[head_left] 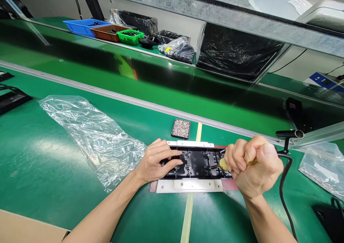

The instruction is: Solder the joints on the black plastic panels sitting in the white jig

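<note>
A long black plastic housing (197,164) with posts and ribs inside lies between white fixture blocks (192,186) on the bench. My left hand (154,160) rests over its left end, with thumb and index finger stretched out and apart. Above the right end, my right hand (255,164) is closed in a fist around a screwdriver (223,165) with a yellow handle. Its thin shaft slants left and down into the housing; whether the tip meets a screw is too small to tell. Just behind the fixture sits a small black dish (181,129) full of tiny silvery pieces.
A clear plastic bag (94,135) lies left of my left hand. At right stand a black tube on a stand (288,134) with a cable and another bag (325,167). Blue (83,27), brown (106,33) and green (130,37) bins line the far side, beyond a metal rail (134,101).
</note>
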Demonstrator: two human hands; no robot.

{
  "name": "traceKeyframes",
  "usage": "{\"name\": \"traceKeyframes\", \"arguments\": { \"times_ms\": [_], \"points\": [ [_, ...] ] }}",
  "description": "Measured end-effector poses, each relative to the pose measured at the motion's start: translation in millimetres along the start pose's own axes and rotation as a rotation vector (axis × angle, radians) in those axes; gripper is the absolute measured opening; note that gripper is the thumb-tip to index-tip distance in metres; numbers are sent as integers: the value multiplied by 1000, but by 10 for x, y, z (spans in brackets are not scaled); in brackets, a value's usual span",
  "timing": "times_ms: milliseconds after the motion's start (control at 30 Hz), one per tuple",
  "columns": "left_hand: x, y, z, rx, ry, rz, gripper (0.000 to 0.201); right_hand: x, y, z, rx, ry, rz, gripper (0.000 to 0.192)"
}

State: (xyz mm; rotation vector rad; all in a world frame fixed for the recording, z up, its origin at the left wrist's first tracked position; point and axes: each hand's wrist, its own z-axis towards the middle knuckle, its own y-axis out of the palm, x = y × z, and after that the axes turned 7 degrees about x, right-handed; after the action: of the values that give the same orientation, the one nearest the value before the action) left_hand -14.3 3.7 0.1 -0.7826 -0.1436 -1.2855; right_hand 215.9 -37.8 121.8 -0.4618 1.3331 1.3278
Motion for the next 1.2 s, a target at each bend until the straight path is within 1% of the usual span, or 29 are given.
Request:
{"name": "traceKeyframes", "arguments": {
  "times_ms": [400, 567, 933, 1200],
  "points": [
    [2, 28, 13, 8, 8, 10, 19, -16, -28, 13, -22, 2, 11, 43],
    [11, 31, 27, 13, 13, 0, 19, -5, -42, 18, -12, 23, 20, 41],
    [27, 27, 41, 12, 14, 1, 19, -11, -39, 14, -11, -12, -6, 41],
    [23, 31, 43, 15, 20, 20, 19, -17, -30, 7, -10, -7, 2, 42]
  ]
}}
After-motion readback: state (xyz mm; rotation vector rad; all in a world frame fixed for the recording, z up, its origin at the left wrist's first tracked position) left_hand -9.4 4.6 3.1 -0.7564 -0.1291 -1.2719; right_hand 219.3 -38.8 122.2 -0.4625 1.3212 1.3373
